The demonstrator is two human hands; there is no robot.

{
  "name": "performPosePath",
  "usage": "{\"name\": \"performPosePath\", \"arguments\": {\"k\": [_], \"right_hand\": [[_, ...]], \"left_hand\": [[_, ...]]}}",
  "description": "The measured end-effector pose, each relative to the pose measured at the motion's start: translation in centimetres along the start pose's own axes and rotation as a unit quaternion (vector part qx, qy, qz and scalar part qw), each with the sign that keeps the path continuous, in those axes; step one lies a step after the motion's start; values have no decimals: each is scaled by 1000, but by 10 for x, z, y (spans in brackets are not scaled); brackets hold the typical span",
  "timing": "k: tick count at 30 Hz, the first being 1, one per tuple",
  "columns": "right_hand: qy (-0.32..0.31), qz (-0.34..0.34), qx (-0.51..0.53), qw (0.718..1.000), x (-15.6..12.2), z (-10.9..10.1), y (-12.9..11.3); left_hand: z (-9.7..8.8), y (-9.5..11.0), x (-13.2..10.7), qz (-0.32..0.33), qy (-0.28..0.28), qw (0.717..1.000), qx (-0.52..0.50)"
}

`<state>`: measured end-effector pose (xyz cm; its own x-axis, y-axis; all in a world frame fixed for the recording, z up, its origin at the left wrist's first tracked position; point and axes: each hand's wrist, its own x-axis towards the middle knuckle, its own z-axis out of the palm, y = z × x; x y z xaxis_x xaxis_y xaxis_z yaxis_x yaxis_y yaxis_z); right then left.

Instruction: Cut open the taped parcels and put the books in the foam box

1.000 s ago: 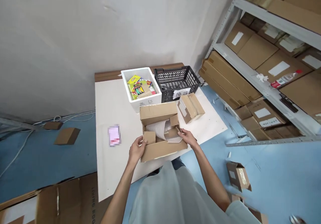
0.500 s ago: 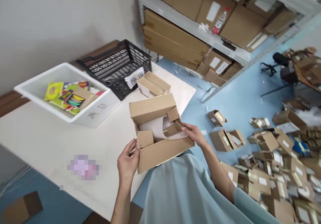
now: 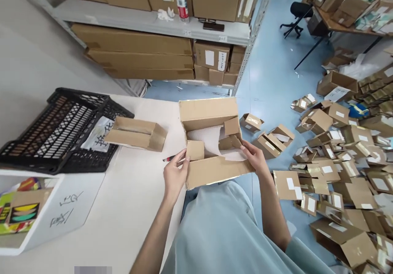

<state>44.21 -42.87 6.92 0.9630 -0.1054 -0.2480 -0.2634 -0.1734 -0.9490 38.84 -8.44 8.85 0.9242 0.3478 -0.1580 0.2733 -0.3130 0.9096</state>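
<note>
An open cardboard box is held between my two hands over the table's edge, its flaps spread outward. Inside it lies crumpled white wrapping paper. My left hand grips the box's left end, thumb near a small folded flap. On the right end, my right hand has its fingers closed on the box wall. A slim pen-like item with a red and black tip lies on the table, partly hidden by my left hand. Left of the box rests a smaller open cardboard box.
A black plastic crate and a white bin with colourful packets stand on the white table at left. A metal shelf with cartons and a bottle is ahead. Many cardboard boxes cover the blue floor at right.
My view has swung to the right, so the crate and bin sit farther left and the shelf is more central. Both hands still hold the open box.
</note>
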Motion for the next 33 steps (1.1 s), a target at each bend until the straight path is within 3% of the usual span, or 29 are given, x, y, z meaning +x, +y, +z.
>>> {"name": "performPosePath", "arguments": {"k": [5,8,10,13,16,19,22,28,33], "right_hand": [[63,1,28,998,70,-61,12],[92,12,26,995,114,-92,26],[132,37,5,991,141,-111,40],[184,88,-42,978,171,-129,63],[145,116,-79,979,190,-125,81],[68,120,-103,985,207,-95,91],[-33,114,-125,985,226,-45,92],[-267,74,-174,945,253,84,78],[-404,29,-209,890,241,201,58]], "left_hand": [[91,34,83,46,-69,996,-16],[146,38,124,52,-115,991,-44],[177,32,142,14,-145,988,-44],[205,12,153,-50,-167,984,-28],[204,-11,150,-72,-183,980,-32],[186,-31,142,-102,-161,981,-33],[162,-44,131,-134,-106,984,-49],[119,-59,92,-199,38,975,-93],[80,-77,52,-205,141,959,-137]]}}
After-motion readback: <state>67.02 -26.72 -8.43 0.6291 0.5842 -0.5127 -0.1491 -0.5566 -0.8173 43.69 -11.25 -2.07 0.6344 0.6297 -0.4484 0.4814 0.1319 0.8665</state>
